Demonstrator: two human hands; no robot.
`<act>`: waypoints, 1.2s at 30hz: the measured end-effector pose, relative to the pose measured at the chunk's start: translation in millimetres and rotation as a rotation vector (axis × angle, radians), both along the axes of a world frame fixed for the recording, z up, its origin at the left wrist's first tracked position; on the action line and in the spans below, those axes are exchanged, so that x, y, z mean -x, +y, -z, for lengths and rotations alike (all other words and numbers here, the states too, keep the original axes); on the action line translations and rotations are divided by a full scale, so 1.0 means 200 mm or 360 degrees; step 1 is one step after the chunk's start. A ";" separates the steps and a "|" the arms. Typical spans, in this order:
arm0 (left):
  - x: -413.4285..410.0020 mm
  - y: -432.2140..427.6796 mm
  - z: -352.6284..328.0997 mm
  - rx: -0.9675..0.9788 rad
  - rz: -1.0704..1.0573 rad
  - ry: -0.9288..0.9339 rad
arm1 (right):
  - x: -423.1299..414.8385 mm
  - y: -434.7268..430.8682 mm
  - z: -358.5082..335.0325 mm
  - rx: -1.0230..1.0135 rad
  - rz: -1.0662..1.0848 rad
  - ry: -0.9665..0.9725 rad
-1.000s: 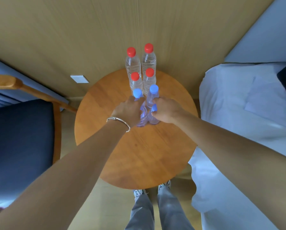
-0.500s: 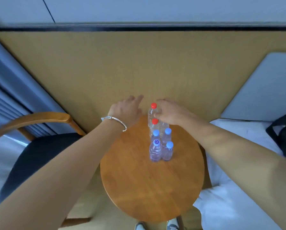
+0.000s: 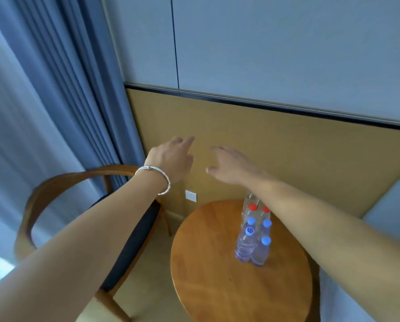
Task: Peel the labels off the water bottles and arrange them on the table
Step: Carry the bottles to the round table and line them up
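**Both hands in the air, bottles packed tight on the table**

Both arms are stretched out in front of the person. The left hand (image 3: 171, 161), silver bracelet (image 3: 157, 180) at the wrist, hangs up in front of the wood wall panel (image 3: 287, 145) with its fingers loose and pointing away, gripping nothing. The right hand (image 3: 231, 168) is level with it and just beside it, palm down, fingers spread and relaxed, equally empty. Neither touches anything; both are well above the table (image 3: 217, 287).

The bottles (image 3: 252, 242) stand upright in a double file running from the table's far edge in toward its middle, shoulder to shoulder and touching. The red caps (image 3: 253, 207) are at the far end, the blue caps (image 3: 266, 240) nearer. The right forearm crosses over the far end and hides how many stand there. I can make out no label on the ones that show.

My read on handling: small clear plastic bottles, apparently full, so there's some weight but thin walls that dent under a hard squeeze. Bare plastic will be slick. They're narrow and crowded, so nudging one risks toppling its neighbours. With no gap between bodies, I'd pinch a neck just under the cap and lift straight up, or take an outer bottle round its middle from the open side.

The wooden chair (image 3: 55, 189) stands off the table's left edge.
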State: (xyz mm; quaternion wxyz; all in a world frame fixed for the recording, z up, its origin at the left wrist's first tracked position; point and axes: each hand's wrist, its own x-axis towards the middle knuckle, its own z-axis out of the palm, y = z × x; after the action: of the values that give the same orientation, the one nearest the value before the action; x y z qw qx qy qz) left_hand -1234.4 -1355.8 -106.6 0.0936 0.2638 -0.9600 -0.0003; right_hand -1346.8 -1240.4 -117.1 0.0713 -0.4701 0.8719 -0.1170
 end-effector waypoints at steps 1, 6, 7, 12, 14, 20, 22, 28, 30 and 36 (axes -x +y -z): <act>-0.07 0.03 -0.01 -0.0005 -0.0060 0.0012 | -0.05 0.01 0.01 0.0006 -0.0057 -0.0029; -0.57 0.23 0.15 -0.0098 -0.0394 -0.0055 | -0.43 0.02 0.12 -0.0004 -0.0392 -0.0202; -0.69 0.28 0.19 -0.0120 -0.0457 -0.0126 | -0.54 0.02 0.15 -0.0034 -0.0479 -0.0233; -1.38 0.38 0.24 -0.0151 -0.0938 -0.0197 | -1.13 -0.03 0.24 -0.0146 -0.0948 -0.0308; -1.66 0.44 0.23 -0.0156 -0.1114 -0.0184 | -1.37 -0.02 0.24 -0.0162 -0.1117 -0.0333; -2.39 0.74 0.26 -0.0174 -0.1532 -0.0220 | -2.06 0.02 0.24 -0.0204 -0.1503 -0.0217; -2.62 0.86 0.29 -0.0182 -0.1629 -0.0258 | -2.28 0.06 0.23 -0.0247 -0.1606 -0.0220; -3.30 1.18 0.34 -0.0153 -0.1845 -0.0213 | -3.00 0.27 0.29 -0.0303 -0.1781 -0.0207; -3.52 1.31 0.35 -0.0190 -0.1873 -0.0169 | -3.25 0.37 0.32 -0.0316 -0.1839 -0.0179; -4.13 1.70 0.34 -0.0280 -0.2078 -0.0121 | -3.92 0.69 0.36 -0.0322 -0.2109 -0.0072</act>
State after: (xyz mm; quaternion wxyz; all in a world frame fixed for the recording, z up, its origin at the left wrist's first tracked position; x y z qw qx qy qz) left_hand -408.1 -1016.3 -175.3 0.0188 0.7983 -0.6019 -0.0128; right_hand -563.1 -1101.9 -188.7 0.1902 -0.8945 0.4038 0.0240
